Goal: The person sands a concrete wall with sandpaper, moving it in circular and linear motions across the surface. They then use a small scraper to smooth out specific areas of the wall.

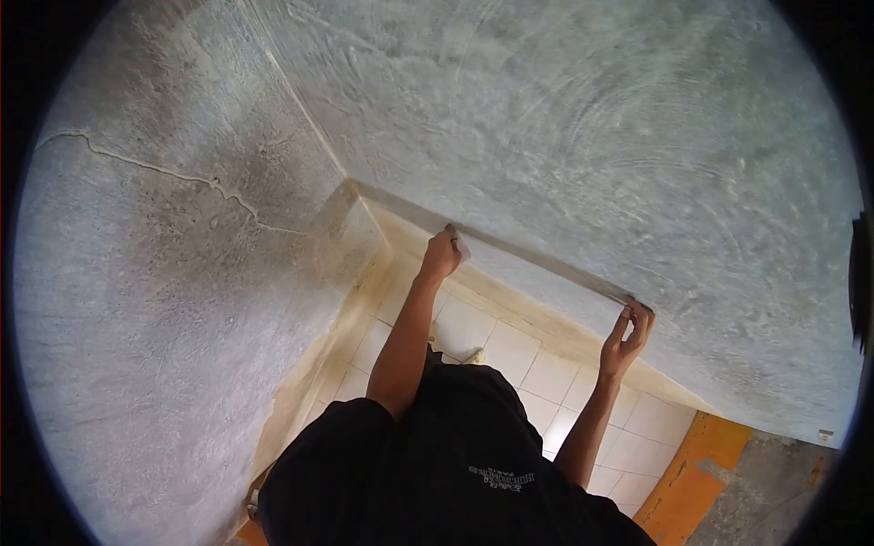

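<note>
A long, thin grey strip (pixel 542 260) runs along the plastered wall (pixel 592 136) from near the corner to the right. My left hand (pixel 442 257) is closed, with its fingertips at the strip's upper edge not far from the corner. A small pale patch shows beside that palm; I cannot tell what it is. Farther right, my right hand (pixel 628 337) pinches the strip's end between thumb and fingers, the fingertips against the wall. Between the hands the strip looks straight and slants down to the right.
At left stands a second wall (pixel 164 300) with a long crack and dark stains. White floor tiles (pixel 510 350) lie below, with a yellowish band along the wall's foot. An orange strip (pixel 699 469) borders grey floor at lower right. My black shirt (pixel 437 455) covers the lower middle.
</note>
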`<act>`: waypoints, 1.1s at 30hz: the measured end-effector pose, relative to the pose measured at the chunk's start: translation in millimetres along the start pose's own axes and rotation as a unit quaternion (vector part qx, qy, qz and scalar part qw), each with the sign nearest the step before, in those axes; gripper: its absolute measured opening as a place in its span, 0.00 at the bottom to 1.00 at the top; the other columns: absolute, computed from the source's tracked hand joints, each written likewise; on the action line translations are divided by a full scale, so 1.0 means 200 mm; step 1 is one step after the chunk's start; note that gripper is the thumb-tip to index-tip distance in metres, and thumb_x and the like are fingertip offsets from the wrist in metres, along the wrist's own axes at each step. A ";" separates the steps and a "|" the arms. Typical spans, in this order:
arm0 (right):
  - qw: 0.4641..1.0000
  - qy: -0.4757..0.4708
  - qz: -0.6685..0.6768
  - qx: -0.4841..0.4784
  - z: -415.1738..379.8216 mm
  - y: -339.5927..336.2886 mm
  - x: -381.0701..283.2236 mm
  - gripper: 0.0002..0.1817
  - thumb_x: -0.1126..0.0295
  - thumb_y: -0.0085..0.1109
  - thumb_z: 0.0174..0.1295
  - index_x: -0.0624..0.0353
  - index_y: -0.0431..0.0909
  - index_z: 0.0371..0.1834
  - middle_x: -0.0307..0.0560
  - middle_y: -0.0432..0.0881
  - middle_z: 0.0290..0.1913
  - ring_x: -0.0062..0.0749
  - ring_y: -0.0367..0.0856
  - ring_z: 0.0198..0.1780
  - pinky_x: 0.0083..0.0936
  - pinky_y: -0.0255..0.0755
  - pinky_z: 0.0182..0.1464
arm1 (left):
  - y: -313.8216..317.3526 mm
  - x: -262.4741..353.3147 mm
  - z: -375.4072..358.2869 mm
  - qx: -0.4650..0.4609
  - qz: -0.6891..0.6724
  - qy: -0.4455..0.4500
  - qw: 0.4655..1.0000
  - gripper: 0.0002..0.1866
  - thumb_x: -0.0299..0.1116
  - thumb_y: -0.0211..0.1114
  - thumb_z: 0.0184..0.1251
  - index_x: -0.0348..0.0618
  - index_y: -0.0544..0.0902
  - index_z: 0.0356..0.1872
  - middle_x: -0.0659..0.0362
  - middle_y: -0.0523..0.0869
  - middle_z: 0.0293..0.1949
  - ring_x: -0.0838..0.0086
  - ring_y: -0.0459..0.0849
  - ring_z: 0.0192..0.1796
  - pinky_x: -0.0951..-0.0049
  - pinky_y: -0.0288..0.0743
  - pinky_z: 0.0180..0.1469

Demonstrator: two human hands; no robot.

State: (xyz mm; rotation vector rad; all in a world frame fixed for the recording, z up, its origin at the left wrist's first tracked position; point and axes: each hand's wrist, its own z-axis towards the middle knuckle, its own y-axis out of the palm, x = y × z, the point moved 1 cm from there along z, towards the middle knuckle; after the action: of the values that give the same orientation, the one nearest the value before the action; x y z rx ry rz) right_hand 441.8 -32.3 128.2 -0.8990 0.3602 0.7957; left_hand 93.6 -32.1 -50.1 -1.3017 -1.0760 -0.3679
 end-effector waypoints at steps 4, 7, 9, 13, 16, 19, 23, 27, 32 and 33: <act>0.998 -0.046 -0.028 0.019 0.03 0.02 -0.12 0.09 0.82 0.51 0.66 0.64 0.79 0.45 0.51 0.78 0.42 0.37 0.76 0.42 0.31 0.71 0.48 | -0.04 0.14 -0.07 0.019 -0.001 0.022 1.000 0.12 0.23 0.53 0.68 0.29 0.78 0.48 0.35 0.84 0.40 0.44 0.84 0.48 0.55 0.79 0.47; 0.996 -0.073 -0.028 0.041 0.04 0.04 -0.18 0.09 0.82 0.51 0.65 0.64 0.79 0.46 0.51 0.78 0.43 0.39 0.77 0.44 0.31 0.71 0.49 | -0.02 0.11 -0.05 0.034 -0.008 0.049 0.998 0.11 0.23 0.54 0.68 0.31 0.78 0.48 0.37 0.85 0.39 0.44 0.84 0.48 0.54 0.79 0.46; 0.996 -0.073 -0.034 0.050 0.07 0.08 -0.22 0.09 0.81 0.51 0.65 0.64 0.79 0.46 0.51 0.78 0.44 0.38 0.77 0.44 0.32 0.71 0.49 | 0.02 0.02 -0.04 0.032 -0.003 0.068 0.997 0.10 0.24 0.55 0.68 0.35 0.79 0.48 0.38 0.85 0.39 0.43 0.83 0.47 0.51 0.78 0.45; 0.998 -0.040 -0.032 0.045 0.08 0.10 -0.22 0.09 0.81 0.52 0.66 0.63 0.79 0.46 0.50 0.78 0.45 0.36 0.76 0.44 0.30 0.70 0.48 | -0.14 0.18 -0.04 -0.019 0.009 0.039 0.999 0.10 0.24 0.56 0.68 0.34 0.79 0.48 0.38 0.85 0.38 0.43 0.83 0.46 0.52 0.78 0.45; 0.998 -0.036 -0.021 0.049 0.08 0.11 -0.20 0.08 0.81 0.52 0.65 0.62 0.78 0.45 0.48 0.77 0.43 0.35 0.74 0.42 0.30 0.69 0.48 | -0.16 0.22 -0.06 -0.003 -0.005 0.048 0.999 0.09 0.25 0.57 0.68 0.33 0.79 0.46 0.38 0.85 0.37 0.43 0.84 0.45 0.51 0.78 0.44; 0.998 -0.022 -0.015 0.056 0.07 0.14 -0.19 0.07 0.81 0.53 0.65 0.62 0.77 0.44 0.47 0.76 0.40 0.34 0.72 0.42 0.30 0.67 0.47 | -0.12 0.21 -0.08 0.033 -0.007 0.036 0.999 0.09 0.25 0.58 0.67 0.32 0.79 0.44 0.38 0.85 0.36 0.43 0.84 0.44 0.51 0.78 0.43; 0.998 -0.022 -0.015 0.064 0.08 0.15 -0.20 0.06 0.81 0.53 0.65 0.61 0.77 0.42 0.45 0.74 0.39 0.33 0.70 0.42 0.31 0.66 0.48 | -0.11 0.23 -0.10 0.038 -0.023 0.008 0.999 0.09 0.23 0.59 0.64 0.32 0.80 0.43 0.39 0.85 0.34 0.42 0.84 0.42 0.51 0.78 0.43; 0.998 -0.034 -0.027 0.048 0.08 0.14 -0.17 0.07 0.75 0.52 0.70 0.60 0.76 0.48 0.46 0.73 0.44 0.31 0.71 0.45 0.27 0.70 0.46 | -0.12 0.20 -0.06 0.033 -0.014 0.046 0.998 0.09 0.24 0.59 0.63 0.32 0.79 0.43 0.39 0.86 0.34 0.42 0.85 0.42 0.51 0.79 0.42; 0.999 -0.014 -0.025 0.031 0.06 0.13 -0.17 0.08 0.75 0.51 0.70 0.60 0.77 0.48 0.47 0.73 0.45 0.32 0.72 0.46 0.29 0.71 0.49 | -0.11 0.17 -0.07 0.035 -0.025 0.034 0.998 0.07 0.23 0.57 0.63 0.33 0.79 0.40 0.39 0.85 0.34 0.42 0.84 0.42 0.51 0.78 0.42; 0.999 -0.015 -0.020 0.034 0.07 0.14 -0.17 0.08 0.75 0.51 0.70 0.60 0.77 0.48 0.47 0.73 0.45 0.32 0.72 0.46 0.29 0.71 0.49 | -0.13 0.19 -0.05 0.037 -0.032 0.047 0.998 0.07 0.23 0.57 0.63 0.33 0.79 0.40 0.39 0.85 0.34 0.42 0.84 0.42 0.51 0.78 0.41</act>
State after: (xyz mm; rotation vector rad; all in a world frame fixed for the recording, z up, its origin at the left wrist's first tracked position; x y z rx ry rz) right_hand 398.0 -27.4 140.7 -0.8277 0.3396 0.7542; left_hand 96.9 -36.7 -3.1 -1.1753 -1.0445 -0.4297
